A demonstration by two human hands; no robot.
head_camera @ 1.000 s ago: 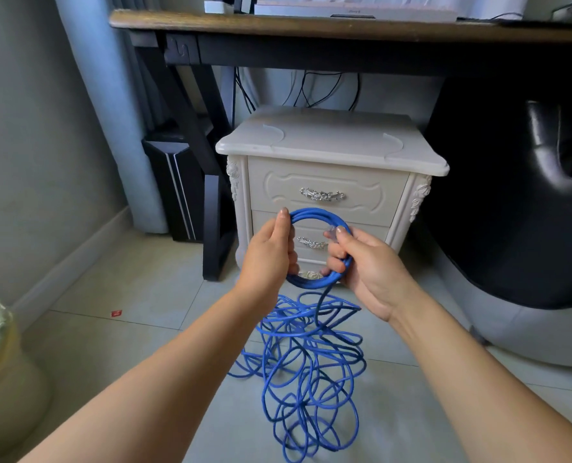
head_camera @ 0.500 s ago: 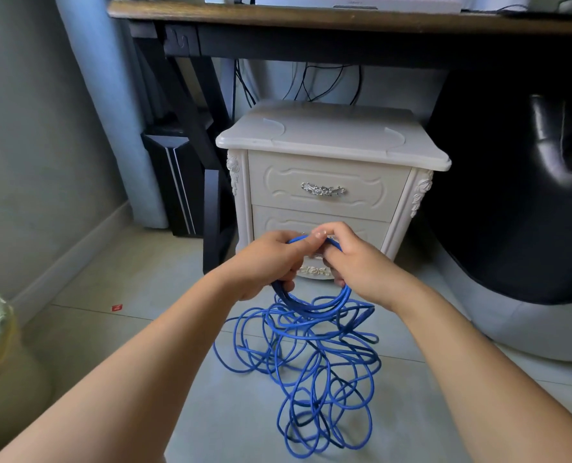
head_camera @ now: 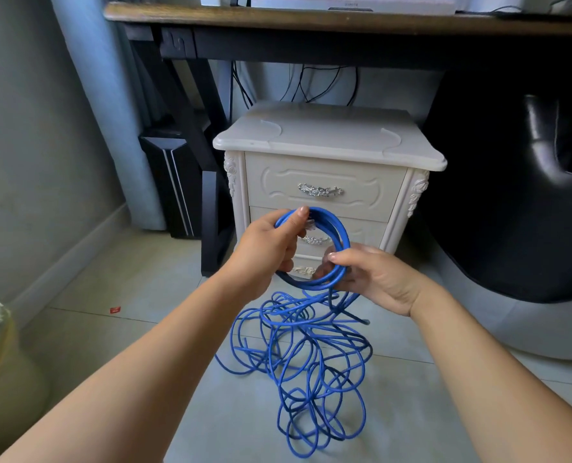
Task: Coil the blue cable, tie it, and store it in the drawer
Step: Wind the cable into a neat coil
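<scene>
I see bare tiled floor [head_camera: 137, 295] left of the tangle, running out to a lined bin [head_camera: 0, 379] at the near left edge. A black chair [head_camera: 512, 212] crowds the right side. The white nightstand [head_camera: 328, 138] stands ahead with its drawers [head_camera: 321, 172] closed. The blue cable [head_camera: 343, 235] is part coiled in the air before the nightstand, with the rest heaped on the floor below. My left hand [head_camera: 264, 248] grips the coil's top, fingers [head_camera: 296, 217] curled round it, and my right hand [head_camera: 378, 279] holds its lower right side
</scene>
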